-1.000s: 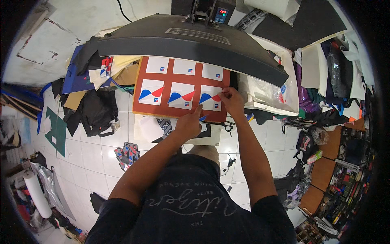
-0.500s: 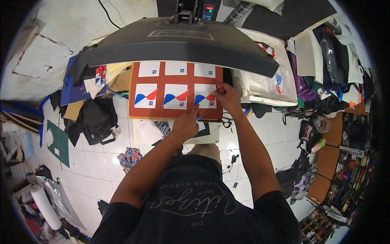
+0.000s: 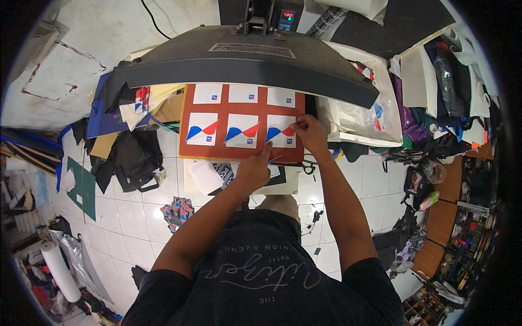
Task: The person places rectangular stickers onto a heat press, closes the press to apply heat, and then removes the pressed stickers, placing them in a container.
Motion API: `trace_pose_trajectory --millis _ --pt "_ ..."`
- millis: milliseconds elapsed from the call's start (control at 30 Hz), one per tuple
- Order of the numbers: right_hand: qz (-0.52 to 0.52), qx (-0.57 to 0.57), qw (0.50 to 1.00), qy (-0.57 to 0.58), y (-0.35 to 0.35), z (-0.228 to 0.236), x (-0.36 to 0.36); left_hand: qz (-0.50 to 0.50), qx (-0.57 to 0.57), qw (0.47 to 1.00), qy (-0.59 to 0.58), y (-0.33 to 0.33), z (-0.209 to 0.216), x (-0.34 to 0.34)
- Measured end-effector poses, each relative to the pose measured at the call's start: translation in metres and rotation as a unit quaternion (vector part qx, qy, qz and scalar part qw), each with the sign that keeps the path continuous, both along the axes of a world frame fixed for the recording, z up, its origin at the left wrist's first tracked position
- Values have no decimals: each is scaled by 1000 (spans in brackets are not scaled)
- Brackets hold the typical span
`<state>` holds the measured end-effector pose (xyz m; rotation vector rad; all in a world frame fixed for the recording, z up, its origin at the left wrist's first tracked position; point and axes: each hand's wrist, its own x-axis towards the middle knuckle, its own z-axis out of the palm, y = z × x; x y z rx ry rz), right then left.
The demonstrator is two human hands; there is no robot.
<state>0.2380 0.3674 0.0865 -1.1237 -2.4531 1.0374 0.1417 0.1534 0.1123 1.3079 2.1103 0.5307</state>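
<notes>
Square white pieces lie in two rows on the reddish-brown pad (image 3: 220, 154) of a heat press. The near-row pieces carry wavy blue and red film shapes, including the near right white piece (image 3: 288, 142). My left hand (image 3: 254, 171) presses its stretched index finger at that piece's lower left corner, the other fingers curled. A thin pointed tool (image 3: 276, 158) sticks out from this hand; its exact kind is unclear. At the piece's right edge, my right hand (image 3: 311, 134) pinches the tip of the blue and red film (image 3: 274, 132). The fingertips partly hide the red end.
The press's dark upper plate (image 3: 250, 70) hangs raised over the far row. Right of the pad stands a white box (image 3: 361, 132) with plastic inside. Scissors (image 3: 309, 167) lie near the pad's front right corner. Patterned scraps (image 3: 177, 213) lie on the tiled floor.
The whole view has shifted slightly, so everything sits a little farther right. Both hands stay at the near right piece, with the right fingers still pinched at its edge.
</notes>
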Motion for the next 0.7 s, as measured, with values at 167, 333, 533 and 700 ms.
trace_pose_trajectory --millis 167,333,533,700 --pt "-8 6 1000 -26 -1 1 1 5 -31 999 -14 1 1 2" --pt "-2 21 1000 -9 0 -2 1 -2 -67 998 -1 2 5 2" --pt "8 20 1000 -8 3 1 0 4 -67 997 -27 3 7 1" --pt "-11 70 997 33 5 2 4 6 -22 1000 -16 -2 -1 4"
